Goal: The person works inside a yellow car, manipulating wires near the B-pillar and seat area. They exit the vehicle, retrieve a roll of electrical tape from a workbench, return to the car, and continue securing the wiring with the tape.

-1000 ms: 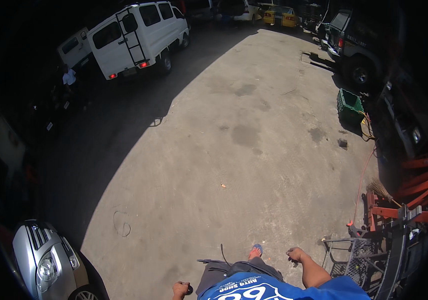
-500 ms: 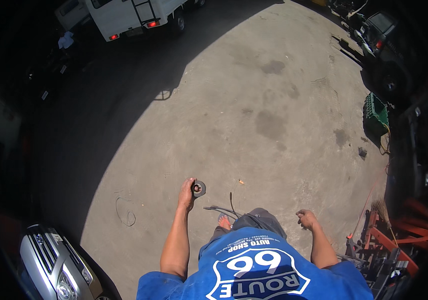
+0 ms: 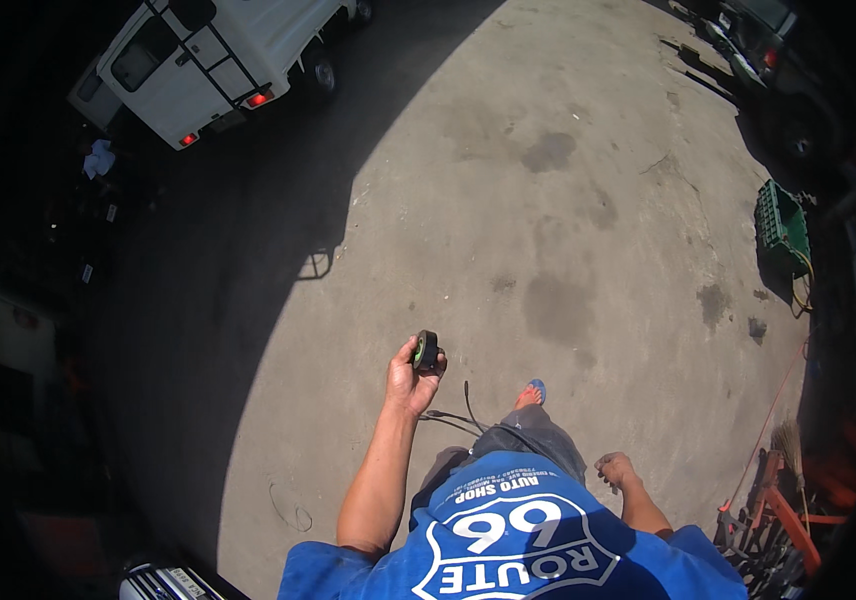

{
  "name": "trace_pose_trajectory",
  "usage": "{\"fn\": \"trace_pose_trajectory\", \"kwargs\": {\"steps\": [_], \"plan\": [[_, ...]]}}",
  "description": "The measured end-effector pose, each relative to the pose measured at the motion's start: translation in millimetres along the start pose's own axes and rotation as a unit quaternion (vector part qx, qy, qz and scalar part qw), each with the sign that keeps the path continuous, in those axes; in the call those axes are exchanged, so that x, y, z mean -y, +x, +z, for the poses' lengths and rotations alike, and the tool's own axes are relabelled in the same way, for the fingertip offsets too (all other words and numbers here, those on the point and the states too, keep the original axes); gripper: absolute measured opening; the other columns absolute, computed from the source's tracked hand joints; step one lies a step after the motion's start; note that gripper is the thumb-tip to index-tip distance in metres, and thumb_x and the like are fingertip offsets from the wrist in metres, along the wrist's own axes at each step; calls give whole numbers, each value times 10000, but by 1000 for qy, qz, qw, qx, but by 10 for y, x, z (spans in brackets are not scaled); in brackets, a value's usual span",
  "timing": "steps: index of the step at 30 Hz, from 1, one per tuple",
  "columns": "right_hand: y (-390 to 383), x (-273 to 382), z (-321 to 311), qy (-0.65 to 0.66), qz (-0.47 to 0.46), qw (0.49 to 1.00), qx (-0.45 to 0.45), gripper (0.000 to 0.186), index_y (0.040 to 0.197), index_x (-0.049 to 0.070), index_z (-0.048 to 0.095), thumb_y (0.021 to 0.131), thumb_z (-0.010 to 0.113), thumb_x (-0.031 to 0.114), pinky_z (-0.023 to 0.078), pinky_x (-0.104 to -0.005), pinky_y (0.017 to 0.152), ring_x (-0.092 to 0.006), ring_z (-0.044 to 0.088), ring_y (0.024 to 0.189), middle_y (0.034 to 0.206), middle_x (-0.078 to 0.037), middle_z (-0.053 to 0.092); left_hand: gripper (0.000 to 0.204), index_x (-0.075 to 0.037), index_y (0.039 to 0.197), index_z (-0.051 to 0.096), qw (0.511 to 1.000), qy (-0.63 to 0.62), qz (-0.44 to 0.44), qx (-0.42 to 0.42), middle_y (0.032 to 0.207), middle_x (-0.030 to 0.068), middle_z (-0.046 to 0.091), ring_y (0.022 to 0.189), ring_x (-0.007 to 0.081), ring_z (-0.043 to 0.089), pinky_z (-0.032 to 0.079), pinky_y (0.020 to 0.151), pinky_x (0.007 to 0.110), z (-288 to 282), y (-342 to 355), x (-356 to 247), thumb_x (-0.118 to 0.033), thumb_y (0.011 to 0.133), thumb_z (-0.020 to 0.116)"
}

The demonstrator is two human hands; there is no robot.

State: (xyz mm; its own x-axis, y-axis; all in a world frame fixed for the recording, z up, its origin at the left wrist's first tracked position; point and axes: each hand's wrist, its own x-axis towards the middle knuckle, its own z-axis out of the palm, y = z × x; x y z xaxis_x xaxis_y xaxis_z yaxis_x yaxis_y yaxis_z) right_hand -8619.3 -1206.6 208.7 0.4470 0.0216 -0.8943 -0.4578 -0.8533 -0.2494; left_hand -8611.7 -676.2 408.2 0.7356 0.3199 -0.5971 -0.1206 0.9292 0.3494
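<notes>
My left hand [image 3: 414,378] is held out in front of my body, its fingers wrapped round a black roll of tape [image 3: 428,349] with a green inner ring. Low at my right side hangs my right hand [image 3: 617,469], fingers loosely curled and slightly apart. Nothing shows in it. Dark cables [image 3: 445,416] stick out to the left in front of my dark shorts [image 3: 540,440]; where they are fastened is hidden. A foot in a blue flip-flop [image 3: 534,392] is stepping forward on the concrete.
A white van [image 3: 180,68] with lit tail lights stands in shade at far left, near a person in a light shirt [image 3: 98,158]. At right are a green crate [image 3: 783,228], a dark vehicle [image 3: 798,130], a broom [image 3: 786,450] and red metal equipment [image 3: 786,520]. A thin wire [image 3: 293,515] lies on the ground.
My left hand has moved right and forward, turning the tape roll so its green inner ring shows. I have stepped forward; the silver car at lower left has mostly left view.
</notes>
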Motion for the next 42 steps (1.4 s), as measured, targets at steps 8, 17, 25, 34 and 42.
{"fn": "trace_pose_trajectory", "kwargs": {"steps": [8, 17, 25, 34, 42], "plan": [[-728, 5498, -1329, -31, -627, 774, -85, 230, 1003, 34, 757, 897, 715, 234, 544, -384, 721, -282, 696, 804, 889, -130, 732, 217, -46, 1039, 590, 999, -3, -38, 17, 929, 97, 623, 831, 220, 603, 523, 688, 335, 1188, 1760, -387, -260, 1027, 553], [-244, 7772, -2188, 115, -564, 764, -291, 181, 980, 26, 743, 858, 741, 159, 534, -385, 705, -309, 688, 783, 862, -148, 709, 280, -112, 1214, 553, 980, 113, 17, 162, 1090, 36, 596, 990, 175, 607, 529, 882, 374, 3030, 3755, -996, -339, 1052, 526], [841, 9309, -3362, 192, -557, 717, -372, 176, 991, 10, 736, 833, 747, 86, 543, -353, 693, -283, 703, 787, 900, -147, 718, 464, -40, 1284, 474, 921, 296, 101, 232, 1066, 80, 555, 956, 167, 581, 519, 781, 321, 4482, 5694, -1377, -448, 1064, 470], [2026, 11669, -5039, 189, -570, 754, -267, 165, 1011, 13, 719, 853, 712, 58, 563, -361, 749, -301, 715, 857, 951, -147, 718, 441, -30, 1281, 471, 924, 300, 160, 175, 1077, 83, 578, 922, 160, 591, 518, 736, 311, 6215, 7923, -2184, -420, 1076, 451], [2993, 13806, -6188, 160, -586, 755, -246, 142, 977, 12, 732, 858, 720, 88, 550, -360, 680, -285, 714, 783, 887, -150, 722, 383, -52, 1286, 482, 933, 276, 173, 152, 1018, 51, 560, 884, 128, 574, 522, 687, 283, 7474, 9851, -3035, -377, 1088, 442]]}}
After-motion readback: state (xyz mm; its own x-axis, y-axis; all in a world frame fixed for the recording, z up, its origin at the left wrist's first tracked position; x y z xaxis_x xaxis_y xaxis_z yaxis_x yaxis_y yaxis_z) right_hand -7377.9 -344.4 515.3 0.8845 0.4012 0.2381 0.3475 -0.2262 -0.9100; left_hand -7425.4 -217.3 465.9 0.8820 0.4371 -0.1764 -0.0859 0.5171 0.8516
